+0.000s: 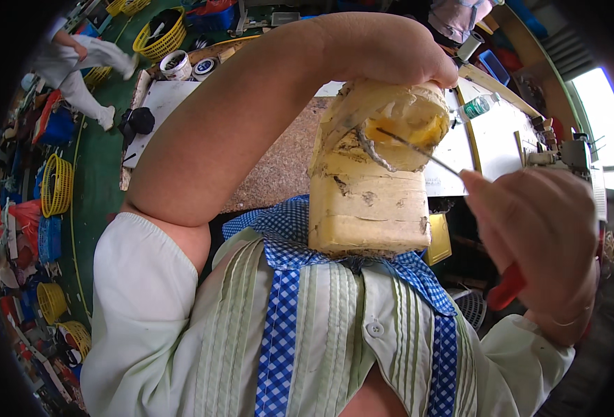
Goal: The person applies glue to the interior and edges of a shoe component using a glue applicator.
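My gingham apron (279,347) borders the plastic jug's (369,208) base; over its top bends my left hand (407,54), though I can't tell its grip. My right hand (544,229) holds a red-handled rod (428,157) across its opening.

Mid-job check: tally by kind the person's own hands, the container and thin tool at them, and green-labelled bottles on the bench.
Left hand plus right hand: 2
Yellowish container: 1
Thin rod-like tool: 1
Green-labelled clear bottle: 1
Total: 5

The right hand (539,233) holds a thin, red-handled tool (440,163), its tip left of the fingers inside a yellowed container (369,208), whose top the left hand (397,52), fingers largely hidden, seems to grasp.
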The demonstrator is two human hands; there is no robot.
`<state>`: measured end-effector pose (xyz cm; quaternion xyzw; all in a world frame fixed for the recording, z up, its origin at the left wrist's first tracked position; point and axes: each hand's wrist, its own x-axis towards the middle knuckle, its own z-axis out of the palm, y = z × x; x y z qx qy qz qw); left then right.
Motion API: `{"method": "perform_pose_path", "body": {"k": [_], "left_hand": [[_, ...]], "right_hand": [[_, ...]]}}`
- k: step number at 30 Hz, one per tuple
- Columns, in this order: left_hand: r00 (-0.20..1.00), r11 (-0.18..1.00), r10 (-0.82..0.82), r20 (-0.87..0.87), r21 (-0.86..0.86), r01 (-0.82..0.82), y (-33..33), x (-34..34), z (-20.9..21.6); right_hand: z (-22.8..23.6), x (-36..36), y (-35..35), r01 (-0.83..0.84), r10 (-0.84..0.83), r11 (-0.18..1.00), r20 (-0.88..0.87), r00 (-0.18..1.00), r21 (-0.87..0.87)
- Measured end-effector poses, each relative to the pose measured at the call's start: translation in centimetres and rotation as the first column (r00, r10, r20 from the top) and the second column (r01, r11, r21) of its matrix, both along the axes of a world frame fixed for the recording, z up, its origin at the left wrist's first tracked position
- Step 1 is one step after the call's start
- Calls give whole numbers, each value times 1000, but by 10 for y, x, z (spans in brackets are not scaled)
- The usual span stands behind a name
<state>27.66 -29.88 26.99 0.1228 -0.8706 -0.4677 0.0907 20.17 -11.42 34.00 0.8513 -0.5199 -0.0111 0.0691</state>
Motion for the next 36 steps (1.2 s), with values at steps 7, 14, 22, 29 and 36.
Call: {"method": "perform_pose_path", "body": {"k": [7,14,22,29,36], "left_hand": [[1000,999,-24,6,31,24,-6,-1,-9],[992,982,-126,1,-141,125,-6,-3,-12],[992,987,-123,5,-102,123,-13,-3,-19],[984,976,-174,-24,-135,169,-15,-9,-22],[906,712,-394,-158,-675,192,-26,-14,-30]], "right_hand": [[-31,2,-8,-179,148,977,-234,961,-117],[-21,18,0,-40,5,995,-357,934,-90],[-17,-12,-12,122,-125,992,194,973,27],[-26,-16,-11,92,-79,990,124,989,-103],[-38,-46,-31,200,-241,971,538,808,134]]}}
